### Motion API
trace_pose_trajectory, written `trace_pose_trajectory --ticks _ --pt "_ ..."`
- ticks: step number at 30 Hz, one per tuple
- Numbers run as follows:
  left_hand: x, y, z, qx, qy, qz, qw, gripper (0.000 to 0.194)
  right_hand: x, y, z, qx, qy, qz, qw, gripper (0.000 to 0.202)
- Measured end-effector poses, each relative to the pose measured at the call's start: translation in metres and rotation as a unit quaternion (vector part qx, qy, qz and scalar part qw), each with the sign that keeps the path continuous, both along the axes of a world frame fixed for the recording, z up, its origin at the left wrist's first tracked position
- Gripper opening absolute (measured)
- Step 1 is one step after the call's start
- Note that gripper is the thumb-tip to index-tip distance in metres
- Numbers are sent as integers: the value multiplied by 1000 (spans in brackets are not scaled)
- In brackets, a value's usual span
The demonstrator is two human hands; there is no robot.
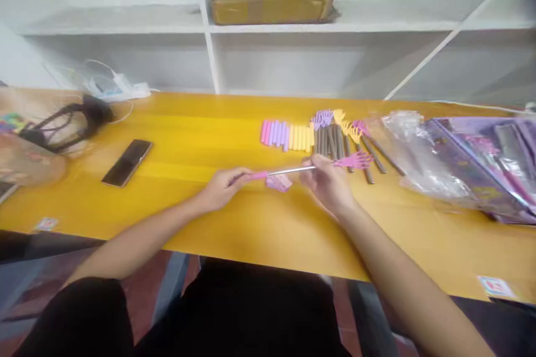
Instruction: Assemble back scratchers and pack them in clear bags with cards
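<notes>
Between my hands a thin metal rod (288, 170) lies almost level, with a pink claw-shaped head (355, 160) at its right end and a pink sleeve (257, 175) at its left end. My left hand (226, 185) is closed on the pink sleeve. My right hand (329, 181) is closed round the rod near the claw head. Under the rod, a small pink patterned card or packet (278, 182) lies on the table. Behind my hands are a row of pink, purple and yellow tubes (288, 135) and several dark rods with coloured claw heads (333, 139).
On the yellow table (188, 139) a phone (128, 162) lies at the left, near a black strapped item (90, 114). Clear plastic wrap (422, 156) and a purple box (481, 162) lie at the right. Shelves behind hold a cardboard box (274, 0).
</notes>
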State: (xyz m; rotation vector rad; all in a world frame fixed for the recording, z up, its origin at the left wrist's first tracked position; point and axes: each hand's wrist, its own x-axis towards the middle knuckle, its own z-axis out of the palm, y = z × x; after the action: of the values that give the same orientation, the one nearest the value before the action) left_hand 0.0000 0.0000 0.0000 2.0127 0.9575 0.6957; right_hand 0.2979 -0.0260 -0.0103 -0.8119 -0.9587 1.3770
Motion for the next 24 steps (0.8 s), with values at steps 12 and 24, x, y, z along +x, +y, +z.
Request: trace_pose_trajectory --ticks 12,24 --pt "-1 -5 -12 53 4 -13 999 39 -2 -4 6 71 -32 34 996 44" --pt "-2 1 -3 119 -8 1 993 37 36 9 12 57 -48 -21 997 44"
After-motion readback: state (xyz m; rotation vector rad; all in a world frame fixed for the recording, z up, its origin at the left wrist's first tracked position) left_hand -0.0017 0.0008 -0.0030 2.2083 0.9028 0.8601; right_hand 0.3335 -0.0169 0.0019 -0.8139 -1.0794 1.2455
